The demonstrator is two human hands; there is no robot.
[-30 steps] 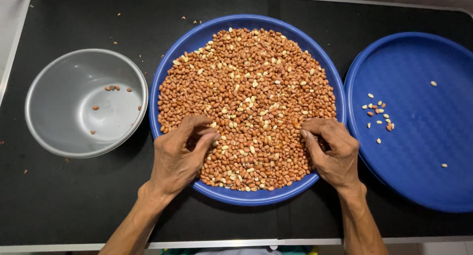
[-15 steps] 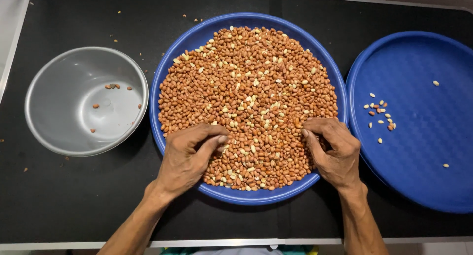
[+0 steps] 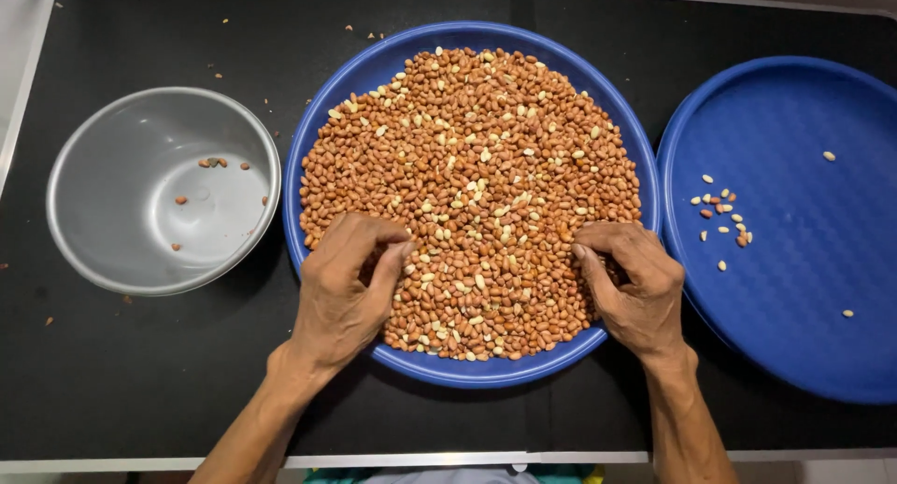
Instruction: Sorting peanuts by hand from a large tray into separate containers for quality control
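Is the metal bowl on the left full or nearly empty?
Nearly empty. The metal bowl shows mostly bare grey bottom, with only a few scattered peanuts inside.

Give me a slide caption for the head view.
Both hands, left and right, pick through peanuts in a blue tray between a bowl and second tray.

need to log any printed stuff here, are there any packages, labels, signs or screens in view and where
None in view: no package, label, sign or screen.
Only unmarked containers on the black table:
Middle blue tray: round, heaped with peanuts; left hand and right hand rest in them.
Metal bowl: left, round, grey, a few bits inside.
Second blue tray: right, round, a few scattered nuts.
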